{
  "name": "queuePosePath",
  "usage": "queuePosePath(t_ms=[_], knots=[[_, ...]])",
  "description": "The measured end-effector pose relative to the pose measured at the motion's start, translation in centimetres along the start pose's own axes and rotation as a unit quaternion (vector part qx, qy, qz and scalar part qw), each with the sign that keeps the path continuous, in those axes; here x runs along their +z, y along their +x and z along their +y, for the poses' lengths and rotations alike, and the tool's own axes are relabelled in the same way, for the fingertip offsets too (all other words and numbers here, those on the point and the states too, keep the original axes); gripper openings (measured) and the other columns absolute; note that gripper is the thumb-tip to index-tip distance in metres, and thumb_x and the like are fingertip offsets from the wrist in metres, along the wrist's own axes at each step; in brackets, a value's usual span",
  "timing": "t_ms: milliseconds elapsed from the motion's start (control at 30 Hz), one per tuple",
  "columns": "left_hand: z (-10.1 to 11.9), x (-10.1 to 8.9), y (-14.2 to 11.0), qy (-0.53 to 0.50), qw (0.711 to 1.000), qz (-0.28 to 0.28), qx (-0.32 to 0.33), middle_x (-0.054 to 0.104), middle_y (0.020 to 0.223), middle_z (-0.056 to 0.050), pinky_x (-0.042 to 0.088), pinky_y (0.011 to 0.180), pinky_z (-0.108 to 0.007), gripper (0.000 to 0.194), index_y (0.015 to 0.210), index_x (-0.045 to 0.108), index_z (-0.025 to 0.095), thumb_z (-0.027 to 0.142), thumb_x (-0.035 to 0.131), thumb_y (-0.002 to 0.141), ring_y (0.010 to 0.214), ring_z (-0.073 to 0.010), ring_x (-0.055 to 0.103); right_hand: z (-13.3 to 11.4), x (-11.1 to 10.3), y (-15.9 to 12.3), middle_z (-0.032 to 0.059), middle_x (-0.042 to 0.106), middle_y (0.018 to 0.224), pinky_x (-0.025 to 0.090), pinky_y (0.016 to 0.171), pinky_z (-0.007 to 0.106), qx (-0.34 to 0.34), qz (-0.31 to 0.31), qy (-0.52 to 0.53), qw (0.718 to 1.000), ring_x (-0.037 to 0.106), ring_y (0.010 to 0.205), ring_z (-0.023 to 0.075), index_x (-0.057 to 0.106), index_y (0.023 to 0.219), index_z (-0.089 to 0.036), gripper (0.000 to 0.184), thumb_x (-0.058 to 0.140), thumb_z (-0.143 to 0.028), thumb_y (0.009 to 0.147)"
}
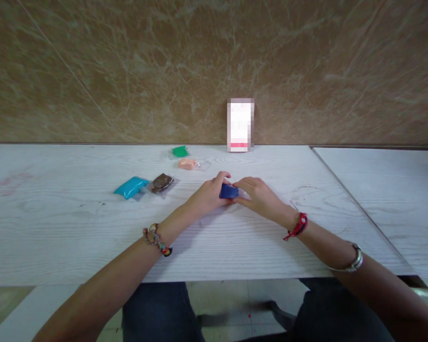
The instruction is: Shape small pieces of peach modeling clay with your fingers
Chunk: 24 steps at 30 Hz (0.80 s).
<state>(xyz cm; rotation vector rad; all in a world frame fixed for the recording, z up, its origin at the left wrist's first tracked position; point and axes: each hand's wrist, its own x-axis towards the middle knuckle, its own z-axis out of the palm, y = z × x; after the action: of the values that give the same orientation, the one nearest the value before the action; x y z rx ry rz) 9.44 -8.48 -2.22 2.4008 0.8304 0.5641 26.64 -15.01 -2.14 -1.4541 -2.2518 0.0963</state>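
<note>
A dark blue packet of what looks like modelling clay (228,191) is held between my two hands, just above the white table. My left hand (214,192) is closed round its left end, the thumb and fingers on its edges. At the packet's right end, where clear wrapper shows, my right hand (257,195) pinches with thumb and fingers. To the left lie a brown packet (162,183) and a light blue packet (131,187), close together. Farther back are a peach packet (188,164) and a green packet (180,151), each in clear wrapping.
A blurred-out phone-like upright object (240,125) leans against the brown marbled wall (146,71) at the table's back edge. The white wood-grain table (74,237) has a seam on the right. My legs are below its front edge.
</note>
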Motion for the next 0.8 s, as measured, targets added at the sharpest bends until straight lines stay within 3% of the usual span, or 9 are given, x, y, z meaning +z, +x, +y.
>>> queuePosePath(t_ms=[100,233,367,533,700,800], knots=[[-0.4,-0.3,0.0,-0.008,1.0,-0.014,0.024,0.061,0.112,-0.013,0.048,0.082,-0.035,0.062,0.114,0.042,0.018,0.032,0.074,0.062,0.099,-0.0218,0.061,0.8,0.0,0.1,0.0102,0.068,0.094,0.045,0.081,0.036,0.016,0.017,0.01,1.0,0.061,0.087,0.0203,0.064,0.099,-0.014,0.022,0.061,-0.024,0.079],[-0.7,-1.1,0.1,0.047,0.998,-0.016,0.039,0.064,0.102,-0.008,0.047,0.08,-0.034,0.044,0.102,0.053,0.018,0.036,0.07,0.066,0.091,-0.0202,0.062,1.5,-0.2,-0.1,0.01,0.069,0.093,0.044,0.082,0.036,0.003,0.038,0.023,0.999,0.061,0.087,0.0205,0.065,0.097,-0.014,0.023,0.063,-0.027,0.078],[-0.3,-1.2,0.0,0.102,0.994,-0.008,0.039,0.067,0.094,-0.005,0.047,0.074,-0.033,0.038,0.096,0.056,0.018,0.038,0.069,0.066,0.084,-0.0195,0.062,1.3,-0.1,-0.1,0.0126,0.067,0.101,0.043,0.082,0.039,-0.015,0.012,-0.002,1.0,0.06,0.093,0.0233,0.061,0.108,-0.014,0.038,0.067,-0.029,0.074],[-0.4,-0.8,-0.1,0.114,0.992,-0.002,0.051,0.067,0.085,-0.003,0.046,0.068,-0.029,0.03,0.089,0.059,0.019,0.04,0.067,0.069,0.076,-0.0172,0.062,0.8,-0.2,0.2,0.0089,0.069,0.087,0.04,0.082,0.037,-0.033,-0.01,-0.033,0.999,0.062,0.083,0.02,0.065,0.103,-0.016,0.028,0.063,-0.027,0.078],[-0.6,-0.7,-0.1,0.133,0.989,-0.007,0.056,0.067,0.082,-0.003,0.044,0.066,-0.029,0.032,0.085,0.059,0.02,0.047,0.064,0.069,0.076,-0.0182,0.061,0.7,-0.1,0.4,0.0086,0.069,0.08,0.037,0.087,0.037,-0.04,-0.004,-0.058,0.998,0.062,0.077,0.0179,0.068,0.093,-0.016,0.019,0.058,-0.026,0.082],[-0.7,-1.1,0.0,0.142,0.988,-0.019,0.053,0.066,0.086,-0.003,0.044,0.067,-0.03,0.034,0.089,0.058,0.02,0.047,0.065,0.069,0.079,-0.019,0.061,1.1,0.2,0.5,0.0074,0.07,0.086,0.038,0.085,0.035,-0.039,-0.008,-0.037,0.999,0.062,0.082,0.0182,0.066,0.098,-0.017,0.021,0.059,-0.028,0.081]])
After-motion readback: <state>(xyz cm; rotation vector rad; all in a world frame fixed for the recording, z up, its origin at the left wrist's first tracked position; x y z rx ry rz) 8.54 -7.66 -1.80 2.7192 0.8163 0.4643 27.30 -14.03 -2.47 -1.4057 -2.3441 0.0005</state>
